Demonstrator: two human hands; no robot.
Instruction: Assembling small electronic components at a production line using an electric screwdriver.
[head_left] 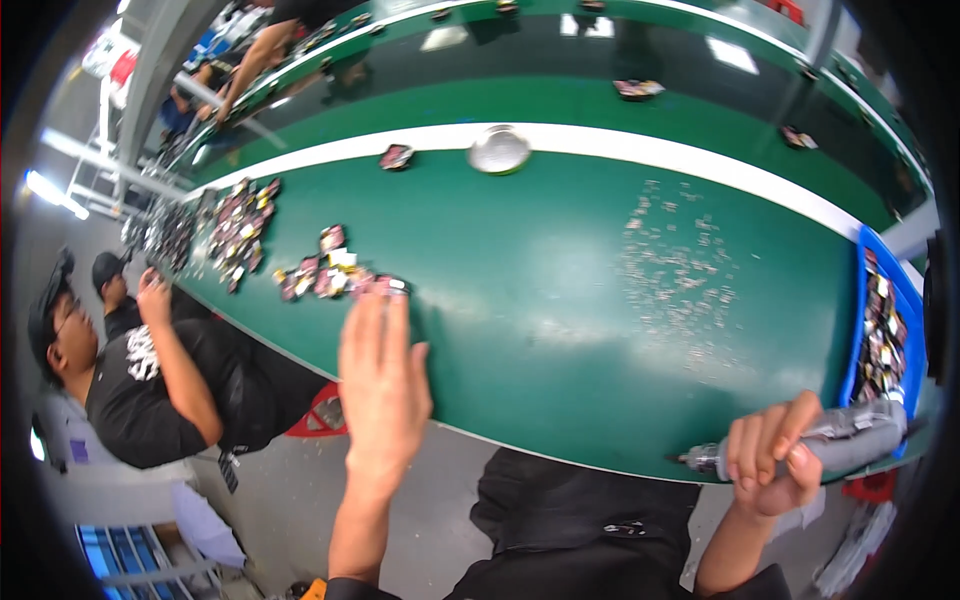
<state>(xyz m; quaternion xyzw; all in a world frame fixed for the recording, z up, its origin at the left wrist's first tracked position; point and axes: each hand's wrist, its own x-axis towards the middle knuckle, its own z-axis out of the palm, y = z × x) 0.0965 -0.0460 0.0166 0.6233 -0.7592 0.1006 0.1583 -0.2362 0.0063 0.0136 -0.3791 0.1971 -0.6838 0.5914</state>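
Has the right hand [770, 455] curled around a grey power tool [852, 440], fingers bent snugly over the casing and gripping it. Smooth, plastic-looking and roughly cylindrical in build, tapering through a stepped nose to a thin dark tip. Held at the near edge of the green surface [540, 250], close to its near right corner, just in front of a blue tray [913, 330]. Points its tip leftward; runs its long axis nearly parallel to the near edge, with the rear end angled slightly up toward the right edge.

Holds the left hand [383, 400] palm down, fingers straight and close together, thumb set a little apart. Reaches with the fingertips to the small parts [333, 275] left of the middle of the surface; cannot tell whether anything is pinched beneath them. Blocky and uneven in shape, patched pinkish red, black, white and yellow. Nearer the left edge, a denser pile [238, 230] of similar make, loosely heaped.

Strewn over the right half, tiny pale bits [690, 280], too small to make out in shape. Overlapping the white strip [660, 143] along the far edge, a round, shiny metal dish [500, 148]; to its left, a single part [397, 157]. Along the right edge, inside the smooth-walled tray, many more jumbled pieces [880, 340]. Beside the near edge, toward its left end, a co-worker [190, 380] in black cloth.
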